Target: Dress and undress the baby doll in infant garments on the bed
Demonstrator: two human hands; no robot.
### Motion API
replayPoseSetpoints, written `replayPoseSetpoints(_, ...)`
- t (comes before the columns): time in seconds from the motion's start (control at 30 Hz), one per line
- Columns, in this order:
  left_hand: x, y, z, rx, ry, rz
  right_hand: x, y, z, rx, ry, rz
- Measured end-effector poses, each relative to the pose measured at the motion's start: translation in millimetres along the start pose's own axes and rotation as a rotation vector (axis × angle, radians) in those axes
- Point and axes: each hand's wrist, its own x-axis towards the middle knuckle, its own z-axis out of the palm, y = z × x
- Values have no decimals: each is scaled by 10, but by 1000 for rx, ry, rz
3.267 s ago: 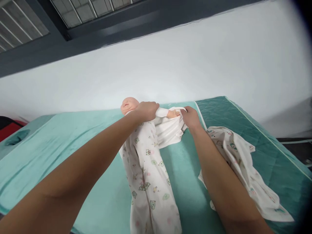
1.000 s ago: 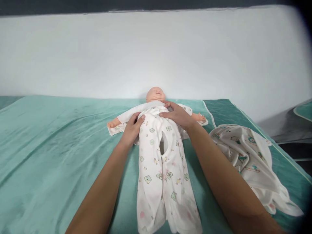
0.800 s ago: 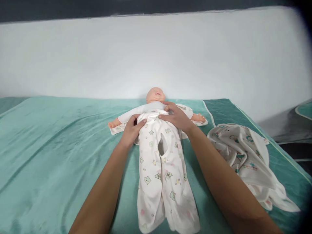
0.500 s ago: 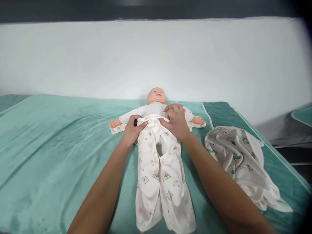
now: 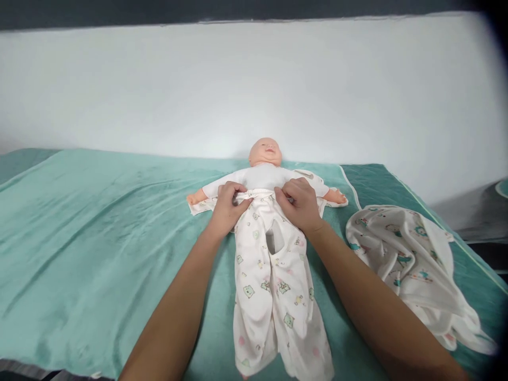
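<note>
A baby doll (image 5: 265, 152) lies on its back with its arms spread, its head toward the wall. White printed baby pants (image 5: 256, 270) cover its legs, with an opening at the crotch. My left hand (image 5: 230, 209) pinches the waistband at its left side, thumb on top. At the right side of the waistband, my right hand (image 5: 299, 203) has its fingers curled over the cloth. The doll's torso is white, and a printed garment (image 5: 201, 206) lies spread beneath its arms.
A crumpled white printed cloth (image 5: 405, 264) lies on the right. Under everything is a green blanket (image 5: 99, 238), with a darker green quilted cover (image 5: 369, 185) to the right. A white wall (image 5: 178, 90) rises behind the doll.
My right hand has lowered from the doll's belly to the waistband and its fingers have closed on it. My left hand stays at the waistband. The whole view has shifted slightly.
</note>
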Motion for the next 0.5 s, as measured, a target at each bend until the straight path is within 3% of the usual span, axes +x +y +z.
replayPoseSetpoints(0.3,-79,-21,24,51,56,67,-5,15,21,86,26,236)
replayPoseSetpoints(0.5,-527,155,4,23,58,-19,-43,104,54,252,55,349)
